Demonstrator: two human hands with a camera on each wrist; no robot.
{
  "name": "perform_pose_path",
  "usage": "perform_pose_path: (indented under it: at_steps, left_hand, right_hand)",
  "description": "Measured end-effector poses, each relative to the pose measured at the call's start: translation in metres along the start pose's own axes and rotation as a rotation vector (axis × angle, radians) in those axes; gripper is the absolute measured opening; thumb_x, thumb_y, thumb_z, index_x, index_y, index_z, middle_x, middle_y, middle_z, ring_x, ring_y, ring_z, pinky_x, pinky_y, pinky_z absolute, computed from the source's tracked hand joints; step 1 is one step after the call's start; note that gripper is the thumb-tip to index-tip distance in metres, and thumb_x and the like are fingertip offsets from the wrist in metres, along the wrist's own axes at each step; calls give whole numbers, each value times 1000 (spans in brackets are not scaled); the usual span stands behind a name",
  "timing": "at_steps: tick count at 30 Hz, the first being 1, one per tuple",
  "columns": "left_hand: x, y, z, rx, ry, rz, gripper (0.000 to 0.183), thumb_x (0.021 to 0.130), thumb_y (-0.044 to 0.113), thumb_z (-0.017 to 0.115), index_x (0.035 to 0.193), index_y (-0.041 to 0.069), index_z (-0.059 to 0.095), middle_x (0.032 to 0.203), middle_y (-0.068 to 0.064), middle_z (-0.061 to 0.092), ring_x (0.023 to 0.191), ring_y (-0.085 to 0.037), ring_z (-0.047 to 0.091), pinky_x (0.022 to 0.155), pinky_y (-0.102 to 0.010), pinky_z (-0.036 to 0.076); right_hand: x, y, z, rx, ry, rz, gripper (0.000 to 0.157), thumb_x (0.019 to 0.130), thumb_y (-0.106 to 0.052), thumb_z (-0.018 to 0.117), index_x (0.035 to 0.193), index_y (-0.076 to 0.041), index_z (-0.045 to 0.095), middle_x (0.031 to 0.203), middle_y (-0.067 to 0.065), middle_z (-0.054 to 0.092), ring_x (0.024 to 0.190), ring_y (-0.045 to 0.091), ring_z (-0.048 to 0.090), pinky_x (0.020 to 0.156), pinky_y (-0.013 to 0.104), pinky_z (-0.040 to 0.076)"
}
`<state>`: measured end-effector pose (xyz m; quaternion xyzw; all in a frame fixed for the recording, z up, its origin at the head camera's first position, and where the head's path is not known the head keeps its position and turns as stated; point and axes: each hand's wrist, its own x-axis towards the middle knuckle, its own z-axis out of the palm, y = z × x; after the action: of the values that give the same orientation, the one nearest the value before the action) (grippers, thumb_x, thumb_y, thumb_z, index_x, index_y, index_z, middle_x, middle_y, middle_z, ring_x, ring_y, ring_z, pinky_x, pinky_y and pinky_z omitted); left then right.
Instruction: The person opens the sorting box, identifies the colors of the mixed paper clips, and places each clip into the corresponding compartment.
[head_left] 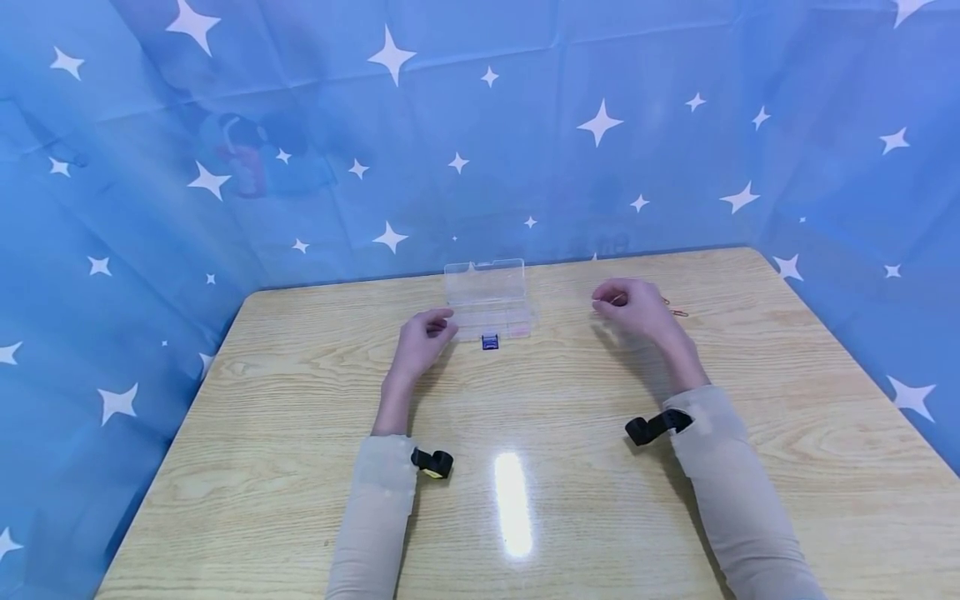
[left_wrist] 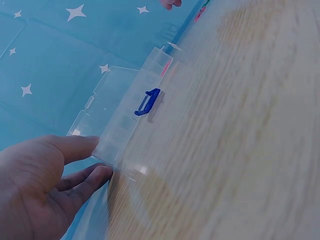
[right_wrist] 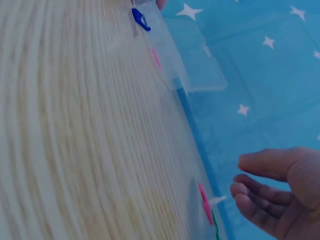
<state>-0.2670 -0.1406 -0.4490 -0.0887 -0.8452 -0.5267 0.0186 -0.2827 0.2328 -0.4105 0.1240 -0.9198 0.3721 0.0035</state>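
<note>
one clear box [head_left: 486, 305] stands open at the far side of the bench [head_left: 262, 417]; the left grip [head_left: 423, 340] meets its left end, though whether pinching cannot be told. the right grip [head_left: 637, 307] is parted, nothing visible between, near a slender pink piece [right_wrist: 205, 205] and green strand [right_wrist: 215, 224]. uneven left pressure could slide the box; a careless right brush could scatter the pieces.

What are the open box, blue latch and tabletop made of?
Box: likely clear, glossy plastic; the backdrop shows through its lid. Blue latch: probably opaque plastic, evenly coloured. Tabletop: wood or wood-look laminate, by its grain; bright glare suggests a smooth finish.
</note>
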Motion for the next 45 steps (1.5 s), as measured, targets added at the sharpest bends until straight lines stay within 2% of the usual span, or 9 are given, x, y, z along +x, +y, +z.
perform_pose_path:
  at_steps: [8, 14, 20, 29, 31, 37, 45]
  left_hand:
    - [0, 0, 0, 0, 1, 8, 35, 101, 12, 64, 133, -3, 63, 118, -20, 63, 111, -31, 61, 98, -40, 53]
    - [0, 0, 0, 9, -1, 11, 35, 101, 12, 64, 133, -3, 63, 117, -21, 63, 110, -31, 61, 98, -40, 53]
    - [0, -1, 0, 13, -7, 16, 36, 101, 13, 63, 133, -3, 62, 117, -20, 63, 111, -31, 61, 98, -41, 53]
    - [0, 1, 0, 15, -7, 7, 36, 101, 12, 64, 133, -3, 62, 118, -21, 63, 111, -32, 61, 98, -41, 53]
    - [0, 1, 0, 14, -7, 4, 36, 101, 12, 63, 133, -3, 62, 118, -21, 63, 112, -31, 61, 98, -41, 53]
    - [0, 2, 0, 7, -8, -4, 36, 101, 12, 63, 134, -3, 62, 118, -21, 62, 112, -32, 61, 98, -40, 52]
    - [-1, 2, 0, 12, -6, 4, 36, 101, 12, 63, 134, -3, 61, 119, -21, 62, 113, -32, 60, 99, -40, 52]
  right_hand:
    - [-4, 18, -8, 13, -6, 30, 30, 100, -17, 65, 122, 2, 66, 112, 20, 68, 98, 34, 67, 72, 27, 54]
    - [-6, 24, -11, 13, -13, 58, 28, 99, -16, 67, 120, 2, 67, 113, 22, 68, 98, 35, 66, 66, 24, 54]
    - [-5, 28, -11, -14, -9, 71, 27, 99, -15, 66, 119, 2, 68, 114, 22, 68, 101, 38, 65, 70, 26, 54]
    - [-5, 35, -8, -64, -44, 87, 22, 100, -13, 63, 114, 2, 69, 111, 23, 68, 103, 39, 63, 86, 50, 52]
    - [-4, 35, -7, -73, -51, 91, 20, 101, -12, 62, 113, 2, 70, 109, 22, 68, 101, 38, 62, 85, 49, 52]
    - [-4, 35, -6, -83, -57, 109, 17, 101, -11, 61, 107, 1, 71, 101, 17, 67, 86, 28, 59, 70, 38, 48]
    - [-4, 33, -7, -86, -78, 113, 16, 100, -13, 63, 104, 0, 71, 97, 14, 68, 84, 24, 58, 70, 36, 47]
